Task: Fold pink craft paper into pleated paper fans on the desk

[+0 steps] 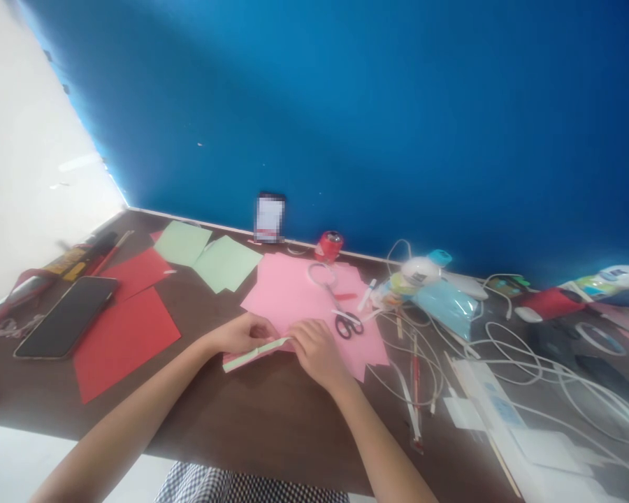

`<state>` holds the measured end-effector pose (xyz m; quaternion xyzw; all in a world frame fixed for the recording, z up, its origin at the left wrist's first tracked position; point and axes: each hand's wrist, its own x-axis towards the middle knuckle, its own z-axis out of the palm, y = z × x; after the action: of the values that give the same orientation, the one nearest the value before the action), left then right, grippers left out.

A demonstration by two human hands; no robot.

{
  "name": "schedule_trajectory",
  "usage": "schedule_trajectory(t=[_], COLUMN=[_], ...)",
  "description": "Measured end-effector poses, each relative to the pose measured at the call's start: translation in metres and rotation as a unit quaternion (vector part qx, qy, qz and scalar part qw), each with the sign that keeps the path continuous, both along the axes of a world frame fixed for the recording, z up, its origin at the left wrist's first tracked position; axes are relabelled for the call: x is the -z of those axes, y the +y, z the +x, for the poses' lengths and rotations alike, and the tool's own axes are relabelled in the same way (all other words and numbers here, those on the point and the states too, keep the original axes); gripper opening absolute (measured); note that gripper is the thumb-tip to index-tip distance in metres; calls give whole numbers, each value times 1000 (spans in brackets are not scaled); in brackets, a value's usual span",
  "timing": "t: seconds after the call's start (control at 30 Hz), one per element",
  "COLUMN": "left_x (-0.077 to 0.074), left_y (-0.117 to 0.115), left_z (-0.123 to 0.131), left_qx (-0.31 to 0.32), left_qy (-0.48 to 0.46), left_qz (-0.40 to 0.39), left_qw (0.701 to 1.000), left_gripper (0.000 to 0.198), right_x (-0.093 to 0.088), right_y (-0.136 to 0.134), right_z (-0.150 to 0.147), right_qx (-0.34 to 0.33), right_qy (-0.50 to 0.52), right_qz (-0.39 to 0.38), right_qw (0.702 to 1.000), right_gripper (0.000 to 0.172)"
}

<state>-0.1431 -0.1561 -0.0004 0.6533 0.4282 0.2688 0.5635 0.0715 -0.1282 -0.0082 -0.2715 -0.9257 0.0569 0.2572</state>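
Observation:
Both hands are closed on one narrow folded paper strip [251,355], pale green with a pink edge, at the near side of the pink sheets. My left hand [246,332] grips it from above near its middle, thumb and fingers bent around it. At the strip's right end, my right hand [314,349] pinches it with the fingers pressed together. Pink paper sheets [288,286] lie fanned out beyond the hands. Black-handled scissors [349,324] rest on those sheets, right of my right hand. A roll of clear tape [321,274] lies farther back.
Red paper [128,342], green paper [228,262] and a dark phone [66,318] are on the left. A second phone [270,218] leans on the blue wall, near a red can-like container [329,246]. White cables [508,363], a glue bottle [416,272] and a blue packet [448,307] crowd the right.

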Motion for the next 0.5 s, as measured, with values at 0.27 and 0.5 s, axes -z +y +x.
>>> schedule_trajectory(t=[0.27, 0.5], left_x=[-6, -6], left_y=[1, 0], left_z=[0, 1], left_qx=[26, 34], left_qy=[-35, -69], left_qz=[-40, -74], left_qw=[998, 994], left_gripper=[27, 30], right_x=[1, 3], right_y=[0, 2], right_z=[0, 3], right_qx=[2, -12], right_qy=[-29, -67], right_qz=[19, 81], right_qw=[999, 994], right_gripper=[16, 19])
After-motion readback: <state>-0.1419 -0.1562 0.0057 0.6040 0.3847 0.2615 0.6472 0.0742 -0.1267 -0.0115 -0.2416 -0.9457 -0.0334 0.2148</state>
